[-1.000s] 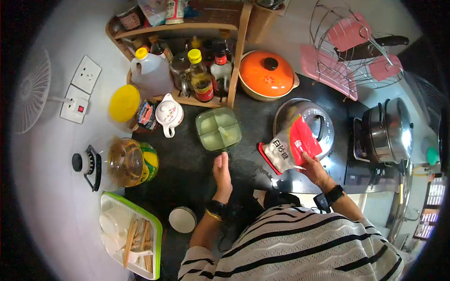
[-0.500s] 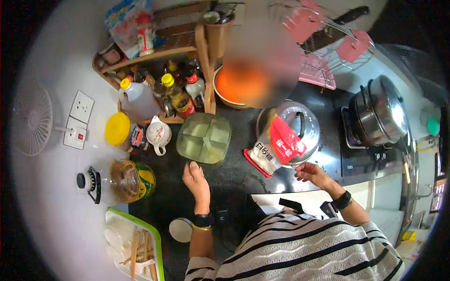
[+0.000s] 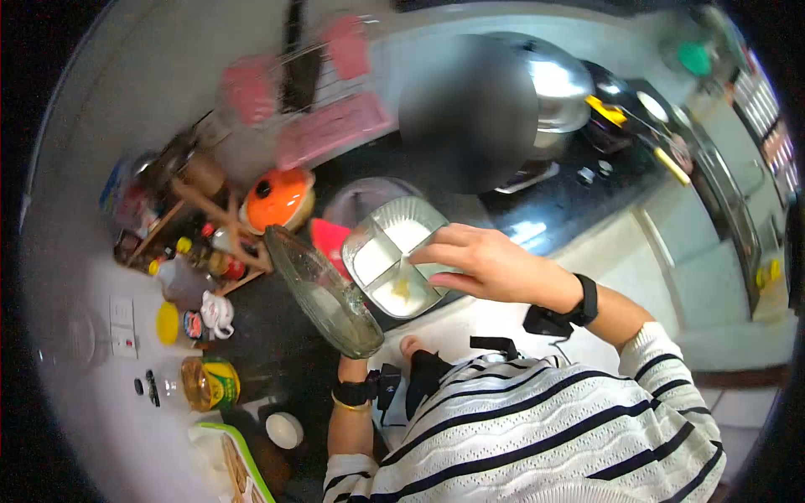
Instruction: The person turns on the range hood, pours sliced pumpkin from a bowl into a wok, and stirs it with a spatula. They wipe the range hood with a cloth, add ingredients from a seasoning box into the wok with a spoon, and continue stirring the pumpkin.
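Observation:
The four-compartment container (image 3: 362,293) is uncovered, with white contents in its compartments and a yellowish patch in the lowest one. Its greenish clear lid (image 3: 323,293) stands steeply tilted beside its left side. My left hand (image 3: 353,367) holds the lid from below; most of its fingers are hidden behind it. My right hand (image 3: 480,261) reaches over the container's right rim, fingers bent together at the central divider. What they pinch is too small to make out. The red sugar bag (image 3: 329,241) lies partly hidden behind the container.
An orange-lidded pot (image 3: 285,197), a domed metal lid (image 3: 356,197) and a pink rack (image 3: 335,130) stand beyond. Bottles, a white teapot (image 3: 217,314) and an oil jug (image 3: 210,383) line the left. A white bowl (image 3: 285,430) is lower left; a steel pot (image 3: 558,84) sits upper right.
The view has swung right. My left hand has raised the lid off the container. My right hand has moved from beside the sugar bag to the open container.

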`<state>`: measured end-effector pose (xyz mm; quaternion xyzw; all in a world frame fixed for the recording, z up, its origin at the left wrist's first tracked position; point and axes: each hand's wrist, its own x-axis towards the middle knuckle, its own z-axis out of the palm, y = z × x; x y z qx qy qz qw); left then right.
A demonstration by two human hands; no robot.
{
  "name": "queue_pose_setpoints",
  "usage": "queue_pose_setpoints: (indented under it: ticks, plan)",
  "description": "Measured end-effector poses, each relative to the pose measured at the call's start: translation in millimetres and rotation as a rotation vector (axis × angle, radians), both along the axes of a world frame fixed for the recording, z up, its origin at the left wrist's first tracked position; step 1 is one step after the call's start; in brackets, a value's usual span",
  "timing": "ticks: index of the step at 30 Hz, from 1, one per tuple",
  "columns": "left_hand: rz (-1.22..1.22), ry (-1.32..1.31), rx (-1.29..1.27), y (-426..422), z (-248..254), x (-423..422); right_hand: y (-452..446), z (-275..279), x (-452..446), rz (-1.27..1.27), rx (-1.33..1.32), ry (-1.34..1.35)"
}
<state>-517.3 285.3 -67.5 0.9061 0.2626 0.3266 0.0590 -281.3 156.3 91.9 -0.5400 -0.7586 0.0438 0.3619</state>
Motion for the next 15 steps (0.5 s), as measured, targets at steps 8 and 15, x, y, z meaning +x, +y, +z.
queue_pose_setpoints:
  ticks: [8, 15]
  plan:
    - [-0.937, -1.011, -1.806, -126.6, 33.1, 176.6, -169.8, -9.2, 105.2, -0.356, -0.152, -0.067]
    - [-0.815, -0.457, -0.619, -207.6, 69.0, 298.7, -277.1, -1.4, 176.7, -0.467, -0.097, 0.034]
